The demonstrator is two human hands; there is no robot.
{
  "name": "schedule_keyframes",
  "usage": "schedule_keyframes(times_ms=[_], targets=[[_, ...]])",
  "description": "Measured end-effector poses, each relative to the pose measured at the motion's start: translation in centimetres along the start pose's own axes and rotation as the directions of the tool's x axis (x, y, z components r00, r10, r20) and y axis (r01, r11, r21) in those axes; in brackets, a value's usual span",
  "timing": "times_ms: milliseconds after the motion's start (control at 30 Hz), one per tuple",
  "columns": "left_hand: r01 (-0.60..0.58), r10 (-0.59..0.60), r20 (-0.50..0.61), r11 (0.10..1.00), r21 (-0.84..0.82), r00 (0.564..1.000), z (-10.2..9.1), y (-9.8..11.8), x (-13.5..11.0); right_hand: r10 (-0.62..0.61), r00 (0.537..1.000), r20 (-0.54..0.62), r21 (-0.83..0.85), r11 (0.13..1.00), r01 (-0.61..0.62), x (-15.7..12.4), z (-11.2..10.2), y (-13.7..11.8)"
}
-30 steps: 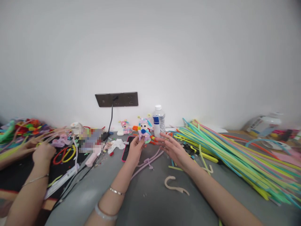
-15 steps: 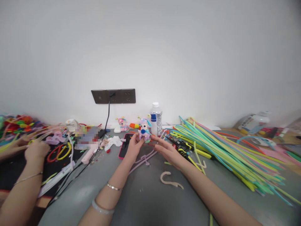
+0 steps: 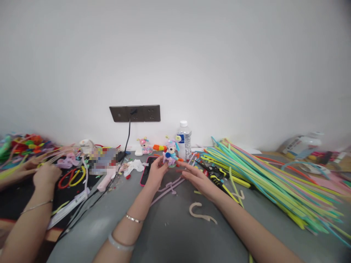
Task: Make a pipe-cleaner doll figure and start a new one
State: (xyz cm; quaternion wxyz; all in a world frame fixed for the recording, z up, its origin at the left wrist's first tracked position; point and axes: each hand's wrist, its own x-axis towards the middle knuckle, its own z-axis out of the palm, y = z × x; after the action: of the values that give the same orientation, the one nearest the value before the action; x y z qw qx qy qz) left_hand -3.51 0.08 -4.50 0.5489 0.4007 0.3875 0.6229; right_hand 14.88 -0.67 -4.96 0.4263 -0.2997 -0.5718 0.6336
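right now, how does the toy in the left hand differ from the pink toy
The held toy is mostly lilac and blue, the pink toy mainly pink. The held toy is in the left hand; the pink toy sits near the wall. Both have yellowish knobs on top.

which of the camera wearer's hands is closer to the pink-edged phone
Left. The left hand, holding the toy figure, overlaps the phone in this view; the right hand is farther off, right of the figure.
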Motion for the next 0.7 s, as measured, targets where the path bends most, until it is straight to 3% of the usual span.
schedule_keyframes(times_ms=[233,700], targets=[[-0.003,0.003,-0.057,1.000,-0.002,0.998,0.05,0.11,-0.08,-0.002,1.000,0.016,-0.023,1.000,0.003,-0.08,-0.15,0.00],[0.024,-0.023,-0.029,0.998,0.061,0.999,-0.06,-0.05,0.04,0.013,1.000,-0.023,-0.113,0.993,-0.015,0.22,-0.48,-0.36]])
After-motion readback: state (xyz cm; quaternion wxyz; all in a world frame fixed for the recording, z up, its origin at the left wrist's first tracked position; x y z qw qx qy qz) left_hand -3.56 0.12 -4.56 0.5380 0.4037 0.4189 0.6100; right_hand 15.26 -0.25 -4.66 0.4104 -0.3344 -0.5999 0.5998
